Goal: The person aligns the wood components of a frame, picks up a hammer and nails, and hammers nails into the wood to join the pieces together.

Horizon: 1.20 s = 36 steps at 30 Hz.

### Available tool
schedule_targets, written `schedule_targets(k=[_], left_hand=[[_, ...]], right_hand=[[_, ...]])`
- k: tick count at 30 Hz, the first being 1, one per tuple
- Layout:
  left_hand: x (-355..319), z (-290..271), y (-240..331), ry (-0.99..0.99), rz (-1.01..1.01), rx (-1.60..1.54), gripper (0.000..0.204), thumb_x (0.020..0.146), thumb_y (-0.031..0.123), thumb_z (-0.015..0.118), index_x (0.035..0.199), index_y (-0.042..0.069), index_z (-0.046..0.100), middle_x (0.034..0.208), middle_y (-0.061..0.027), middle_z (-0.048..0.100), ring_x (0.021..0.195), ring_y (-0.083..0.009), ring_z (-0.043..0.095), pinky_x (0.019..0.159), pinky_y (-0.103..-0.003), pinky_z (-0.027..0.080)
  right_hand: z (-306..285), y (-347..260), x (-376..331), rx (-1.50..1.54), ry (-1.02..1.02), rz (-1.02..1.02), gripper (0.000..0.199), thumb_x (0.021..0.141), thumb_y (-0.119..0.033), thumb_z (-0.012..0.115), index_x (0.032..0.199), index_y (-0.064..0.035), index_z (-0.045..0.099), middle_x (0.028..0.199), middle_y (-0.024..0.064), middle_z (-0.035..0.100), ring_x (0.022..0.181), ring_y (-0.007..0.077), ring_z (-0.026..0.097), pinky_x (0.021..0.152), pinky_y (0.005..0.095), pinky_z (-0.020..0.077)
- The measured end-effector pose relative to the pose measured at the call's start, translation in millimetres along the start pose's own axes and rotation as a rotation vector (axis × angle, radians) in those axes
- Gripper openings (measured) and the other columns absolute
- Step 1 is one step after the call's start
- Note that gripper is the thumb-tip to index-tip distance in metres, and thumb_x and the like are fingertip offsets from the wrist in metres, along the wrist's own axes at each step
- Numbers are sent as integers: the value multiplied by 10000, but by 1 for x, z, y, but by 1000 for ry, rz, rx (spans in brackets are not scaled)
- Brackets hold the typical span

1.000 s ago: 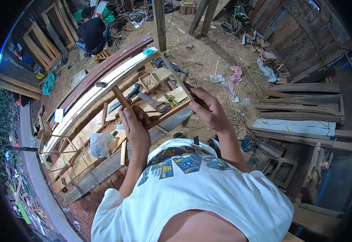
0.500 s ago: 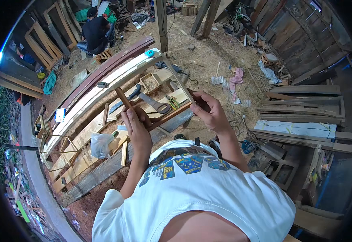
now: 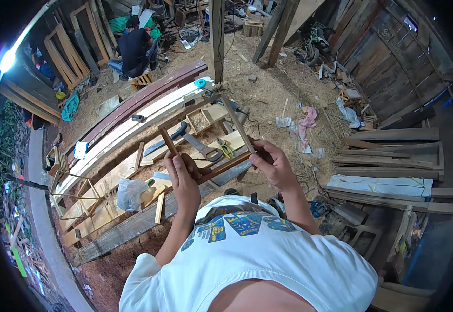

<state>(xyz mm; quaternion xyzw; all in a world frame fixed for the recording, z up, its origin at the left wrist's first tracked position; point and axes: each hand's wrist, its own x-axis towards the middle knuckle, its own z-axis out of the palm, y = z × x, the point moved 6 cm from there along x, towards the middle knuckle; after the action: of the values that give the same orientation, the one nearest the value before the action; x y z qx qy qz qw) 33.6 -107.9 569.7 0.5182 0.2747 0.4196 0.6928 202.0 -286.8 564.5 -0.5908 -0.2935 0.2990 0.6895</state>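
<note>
I hold a small rectangular wooden frame (image 3: pixel 205 135) up in front of me over the workbench. My left hand (image 3: pixel 183 179) grips its near left corner and my right hand (image 3: pixel 273 167) grips its near right corner. The frame tilts away from me, its far bar over the bench. Through and below the frame lie a handsaw (image 3: pixel 170 138) with a dark handle and pliers (image 3: pixel 227 151) with green grips.
A long plank workbench (image 3: pixel 107 177) carries wood offcuts, a small open wooden box (image 3: pixel 201 120), a plastic bag (image 3: pixel 129 193) and a teal tape measure (image 3: pixel 200 83). A person in black (image 3: pixel 135 49) crouches at the back. Stacked boards (image 3: pixel 392 171) lie right; posts (image 3: pixel 217 36) stand beyond the bench.
The frame has been turned slightly in my hands and both hands have shifted a little; nothing was let go.
</note>
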Motion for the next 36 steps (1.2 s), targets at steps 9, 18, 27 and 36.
schedule_targets(k=[9,18,27,36], left_hand=[[-2,5,6,-58,45,40,410,1136,416,327,1340,80,441,781,4,396,621,-93,407,606,-251,519],[8,-16,-38,-89,-112,-118,271,1128,378,387,1211,120,409,914,-48,508,819,-149,531,802,-340,541],[10,-79,-62,-55,-552,-443,274,1120,410,383,1139,144,449,1014,-82,616,972,-261,649,947,-492,546],[-9,-156,-45,56,-557,-419,273,1114,423,395,1126,159,466,1022,-71,641,966,-248,664,898,-469,552]], right_hand=[[2,-9,-2,55,-11,-84,332,1008,-152,689,1311,-31,628,1074,51,719,859,97,645,765,264,532],[5,12,13,63,81,-17,233,1022,-140,654,1222,-20,647,1032,92,744,891,144,706,759,311,595],[61,48,39,52,-26,200,264,1050,-242,628,1225,-46,606,1006,96,736,870,176,739,750,333,629],[135,80,20,11,-84,312,288,1057,-261,611,1273,-76,565,984,96,744,823,189,753,672,312,603]])
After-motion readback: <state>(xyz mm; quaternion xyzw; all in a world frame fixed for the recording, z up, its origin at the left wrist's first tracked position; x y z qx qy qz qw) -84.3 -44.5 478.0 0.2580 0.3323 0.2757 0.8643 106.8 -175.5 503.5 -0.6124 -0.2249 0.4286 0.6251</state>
